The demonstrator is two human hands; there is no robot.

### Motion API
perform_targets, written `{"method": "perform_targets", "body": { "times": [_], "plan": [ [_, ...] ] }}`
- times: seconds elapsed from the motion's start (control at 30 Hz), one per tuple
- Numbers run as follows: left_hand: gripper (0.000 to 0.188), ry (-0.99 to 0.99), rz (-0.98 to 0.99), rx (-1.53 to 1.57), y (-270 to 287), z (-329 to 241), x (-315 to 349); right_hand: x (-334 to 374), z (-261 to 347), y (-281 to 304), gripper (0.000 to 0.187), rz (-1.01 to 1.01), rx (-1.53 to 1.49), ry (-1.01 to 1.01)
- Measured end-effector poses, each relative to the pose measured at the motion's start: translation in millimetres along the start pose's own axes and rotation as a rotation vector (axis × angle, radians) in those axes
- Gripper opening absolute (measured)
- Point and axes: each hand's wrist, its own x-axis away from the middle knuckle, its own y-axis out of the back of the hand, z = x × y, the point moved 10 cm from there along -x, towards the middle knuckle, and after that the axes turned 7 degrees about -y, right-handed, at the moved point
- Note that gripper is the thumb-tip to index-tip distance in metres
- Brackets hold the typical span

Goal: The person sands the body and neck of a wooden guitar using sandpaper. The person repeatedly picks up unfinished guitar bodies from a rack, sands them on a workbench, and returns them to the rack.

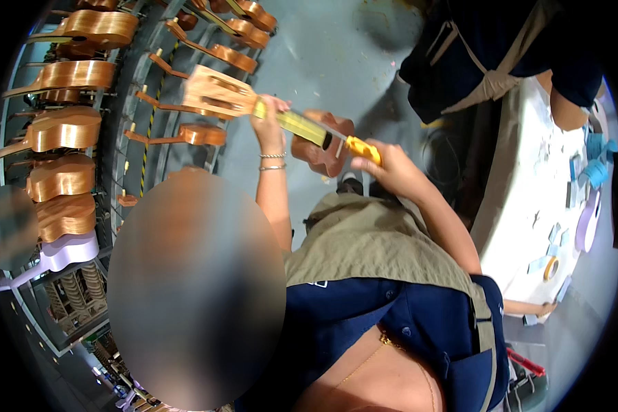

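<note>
A small brown ukulele (344,126) is held out in front of me, its pale slotted headstock (216,93) pointing to the upper left. Yellow tape or covering (302,126) runs along its neck. My left hand (269,118) is wrapped round the neck just below the headstock; two bracelets circle that wrist. In my right hand (393,172) is a yellow-handled tool (362,149) with a thin straight metal blade. The blade lies along the taped neck, close to the fretboard's edge. Whether it is a knife or a file I cannot make out.
Racks on the left hold several wooden ukulele and guitar bodies (65,130) and a lilac one (70,251). At right stands a white-covered table (505,206) with blue blocks and a tape roll (551,268). Another person in an apron (491,93) stands beside it. A blurred patch hides the lower left.
</note>
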Motion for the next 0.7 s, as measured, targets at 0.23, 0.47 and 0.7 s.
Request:
{"method": "perform_targets", "body": {
  "times": [0.23,0.47,0.7],
  "plan": [
    [0.041,-0.210,-0.406,0.049,63.9,-100.6,10.2,-27.7,-213.0,-9.7,0.047,-0.038,0.030,-0.232],
    [0.041,-0.464,-0.542,-0.110,63.1,-176.2,45.7,-30.4,-159.4,-14.3,0.058,0.059,0.207,-0.030],
    [0.038,-0.622,-0.531,-0.213,37.0,-255.3,47.1,-11.0,-68.4,-22.6,0.043,0.292,0.089,0.098]
  ]
}}
